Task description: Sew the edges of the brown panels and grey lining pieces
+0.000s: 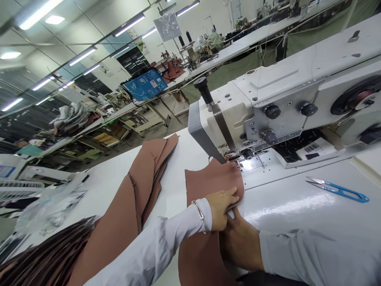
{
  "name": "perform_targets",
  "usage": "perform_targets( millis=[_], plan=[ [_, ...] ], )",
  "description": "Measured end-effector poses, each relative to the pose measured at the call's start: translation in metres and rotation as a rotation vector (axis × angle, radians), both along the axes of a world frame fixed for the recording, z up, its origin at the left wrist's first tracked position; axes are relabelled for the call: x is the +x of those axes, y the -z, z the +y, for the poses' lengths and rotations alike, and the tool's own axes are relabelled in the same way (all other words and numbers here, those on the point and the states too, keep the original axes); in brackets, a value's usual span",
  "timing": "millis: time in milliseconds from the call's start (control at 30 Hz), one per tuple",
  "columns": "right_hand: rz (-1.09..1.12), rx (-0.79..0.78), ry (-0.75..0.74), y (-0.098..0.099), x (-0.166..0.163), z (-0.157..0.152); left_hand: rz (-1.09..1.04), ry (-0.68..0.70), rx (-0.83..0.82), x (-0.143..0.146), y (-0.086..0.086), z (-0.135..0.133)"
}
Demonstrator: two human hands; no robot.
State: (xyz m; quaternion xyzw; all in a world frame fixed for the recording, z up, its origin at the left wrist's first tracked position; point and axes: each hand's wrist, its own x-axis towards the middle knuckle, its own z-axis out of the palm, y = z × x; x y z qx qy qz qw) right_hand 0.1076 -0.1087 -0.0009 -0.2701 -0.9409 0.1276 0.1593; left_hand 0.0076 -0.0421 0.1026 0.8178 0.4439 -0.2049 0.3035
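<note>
A brown leather piece [208, 180] lies on the white table with its far edge under the presser foot [233, 158] of a white sewing machine [276, 103]. My left hand [222, 206] rests on the piece's near right edge, fingers curled and pinching it; a bangle circles that wrist. My right hand [239, 240] lies just below and partly beneath the left one, against the same leather, and its fingers are hidden. Both arms wear white sleeves.
Blue thread snips [337, 188] lie on the table at the right. A fanned stack of brown leather pieces [139, 198] runs along the left, with darker pieces [44, 258] at the lower left corner. Other work tables and machines fill the background.
</note>
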Motion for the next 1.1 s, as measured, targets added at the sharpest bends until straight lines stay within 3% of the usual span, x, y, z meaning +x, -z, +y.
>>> perform_targets(
  millis=[300,533,767,933,1100],
  plan=[
    [-0.13,-0.007,-0.024,-0.003,-0.004,-0.007,-0.064,-0.036,-0.04,-0.015,0.002,0.003],
    [-0.044,-0.025,0.036,0.003,-0.009,-0.004,-0.067,-0.036,-0.051,-0.015,0.003,0.004],
    [-0.123,-0.024,0.029,0.005,-0.012,-0.008,-0.089,-0.025,-0.012,-0.021,-0.001,0.003],
    [-0.064,0.028,-0.019,0.001,-0.005,0.001,-0.052,-0.009,-0.012,-0.014,0.007,0.002],
    [-0.027,0.028,0.022,0.002,-0.006,0.0,-0.018,0.009,0.005,-0.004,0.009,0.001]
  ],
)
